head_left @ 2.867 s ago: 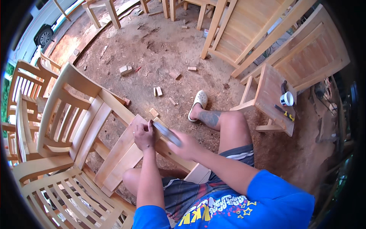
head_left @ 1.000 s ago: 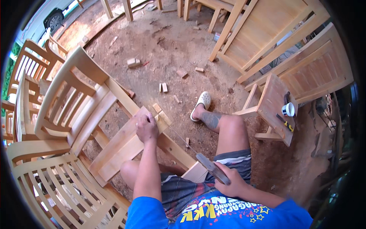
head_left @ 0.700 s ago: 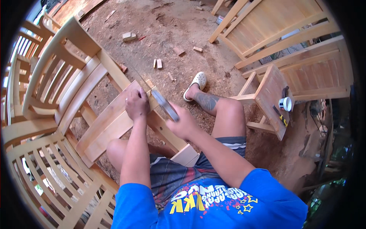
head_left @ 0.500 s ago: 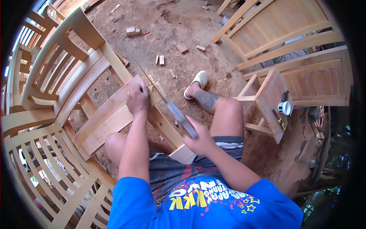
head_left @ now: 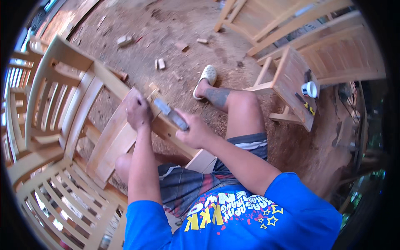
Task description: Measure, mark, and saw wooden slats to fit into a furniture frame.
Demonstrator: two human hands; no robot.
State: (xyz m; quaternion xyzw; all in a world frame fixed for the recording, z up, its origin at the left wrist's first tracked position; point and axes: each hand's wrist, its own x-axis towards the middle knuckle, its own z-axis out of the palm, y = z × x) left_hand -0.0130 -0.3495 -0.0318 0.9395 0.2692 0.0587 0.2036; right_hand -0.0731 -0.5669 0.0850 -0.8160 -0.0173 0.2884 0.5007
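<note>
Head view: the right hand [head_left: 194, 130] has its fingers curled snugly round the grey handle of a saw [head_left: 171, 114], leaving no gap that shows; the blade is too blurred to trace, though the handle's front points up and left. The left hand [head_left: 138, 112] lies on a board [head_left: 109, 137] near its far end, the fingers bent and set down on the wood; how far they part, or whether any hook over the edge, cannot be told. Between the hands sits the saw, close to the left one. Its handle looks hard and should be light to swing, while the blade is probably thin and springy, liable to buckle if twisted, so the handle is the only good hold. The board seems stiff, sturdy and not very heavy, but its smooth face might slip; a firm press on the flat, with the fingertips back from the teeth, would steady it. A paler board [head_left: 120, 151] lies alongside, and a long rail [head_left: 177, 137] passes just right of both. Farther out, a chair [head_left: 75, 57] stands at left, offcuts [head_left: 125, 40] litter the ground [head_left: 187, 25], and a low table [head_left: 287, 85] at right carries a white tub [head_left: 309, 89] and a yellow cutter [head_left: 309, 107].
</note>
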